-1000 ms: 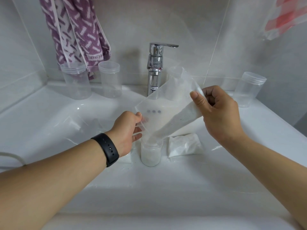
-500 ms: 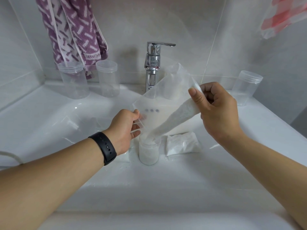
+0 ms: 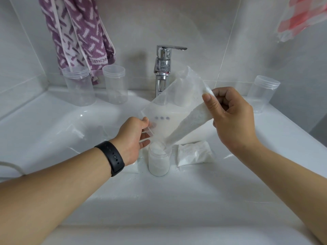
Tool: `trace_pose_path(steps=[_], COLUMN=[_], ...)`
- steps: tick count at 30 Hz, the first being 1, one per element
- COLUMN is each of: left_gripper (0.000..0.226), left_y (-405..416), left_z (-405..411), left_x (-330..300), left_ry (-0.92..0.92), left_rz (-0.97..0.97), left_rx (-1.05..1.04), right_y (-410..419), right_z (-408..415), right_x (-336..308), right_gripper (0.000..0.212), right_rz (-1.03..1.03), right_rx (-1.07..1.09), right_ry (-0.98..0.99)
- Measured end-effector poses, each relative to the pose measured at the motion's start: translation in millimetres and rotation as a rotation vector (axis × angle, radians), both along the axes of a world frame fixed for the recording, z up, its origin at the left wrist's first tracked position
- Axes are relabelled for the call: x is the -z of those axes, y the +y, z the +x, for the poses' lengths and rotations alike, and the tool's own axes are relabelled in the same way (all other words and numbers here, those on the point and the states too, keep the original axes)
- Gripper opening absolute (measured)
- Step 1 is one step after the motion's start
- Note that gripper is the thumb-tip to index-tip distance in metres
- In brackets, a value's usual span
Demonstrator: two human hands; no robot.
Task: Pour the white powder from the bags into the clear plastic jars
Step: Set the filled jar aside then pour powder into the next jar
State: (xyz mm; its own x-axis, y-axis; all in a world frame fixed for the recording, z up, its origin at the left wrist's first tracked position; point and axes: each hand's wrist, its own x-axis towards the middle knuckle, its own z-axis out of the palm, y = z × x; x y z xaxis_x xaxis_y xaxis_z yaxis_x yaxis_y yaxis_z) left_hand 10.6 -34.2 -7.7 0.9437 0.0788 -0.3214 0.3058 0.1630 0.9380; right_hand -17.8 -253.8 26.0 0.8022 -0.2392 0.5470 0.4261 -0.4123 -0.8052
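A clear plastic bag (image 3: 169, 110) with three dark dots is held tilted at the centre of the frame, its lower corner at the mouth of an open jar (image 3: 158, 160). White powder (image 3: 187, 124) lies in a band along its lower edge. The jar stands upright just below the centre and is almost full of powder. Just to its right lies a small bag of powder (image 3: 194, 155). Three empty clear jars stand upright: two at upper left (image 3: 78, 86) (image 3: 115, 84), one at the right (image 3: 263, 96).
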Motion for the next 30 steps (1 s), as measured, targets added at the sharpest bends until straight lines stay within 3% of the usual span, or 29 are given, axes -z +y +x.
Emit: trace_pose_path(steps=[30], left_gripper=[0.023], left_y=[0.9], left_z=[3.0], left_x=[2.0], left_ry=[-0.001], left_rz=[0.019], left_rx=[-0.016], right_y=[-1.3], right_z=[-0.6], right_x=[5.3], right_gripper=[0.006], right_rz=[0.027], right_rx=[-0.103], right_ry=[-0.079])
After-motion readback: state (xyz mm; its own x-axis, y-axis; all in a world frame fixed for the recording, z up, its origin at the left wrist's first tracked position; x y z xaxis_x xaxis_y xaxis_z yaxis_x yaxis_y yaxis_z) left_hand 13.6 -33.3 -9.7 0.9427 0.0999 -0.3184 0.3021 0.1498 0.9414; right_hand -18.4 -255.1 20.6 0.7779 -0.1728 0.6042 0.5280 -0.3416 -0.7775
